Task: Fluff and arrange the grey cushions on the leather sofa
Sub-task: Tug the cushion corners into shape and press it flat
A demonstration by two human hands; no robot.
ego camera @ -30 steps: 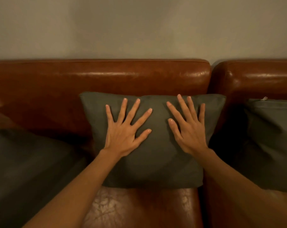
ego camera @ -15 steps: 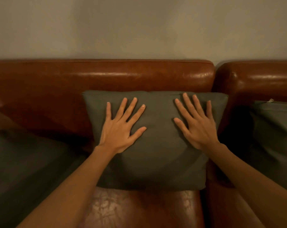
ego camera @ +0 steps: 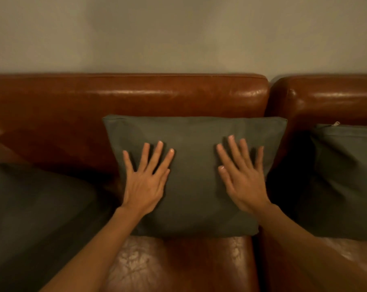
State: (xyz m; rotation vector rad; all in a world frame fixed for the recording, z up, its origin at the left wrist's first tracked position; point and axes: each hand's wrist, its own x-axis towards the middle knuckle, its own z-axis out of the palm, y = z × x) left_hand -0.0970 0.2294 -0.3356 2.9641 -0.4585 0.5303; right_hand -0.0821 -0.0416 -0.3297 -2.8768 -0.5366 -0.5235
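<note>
A grey cushion (ego camera: 194,178) leans upright against the backrest of the brown leather sofa (ego camera: 128,98), in the middle of the view. My left hand (ego camera: 145,180) lies flat on its left half with fingers spread and straight. My right hand (ego camera: 242,175) lies flat on its right half, fingers straight as well. Neither hand grips the fabric. A second grey cushion (ego camera: 346,182) stands against the backrest at the right. A third grey cushion (ego camera: 37,218) lies at the left, partly out of view.
The sofa's backrest splits into two sections with a gap (ego camera: 270,98) just right of the middle cushion. Worn seat leather (ego camera: 178,264) shows below the cushion. A plain wall (ego camera: 178,32) rises behind the sofa.
Both hands have slid down the face of the middle cushion and drawn a little farther apart. The cushion now stands straighter against the backrest.
</note>
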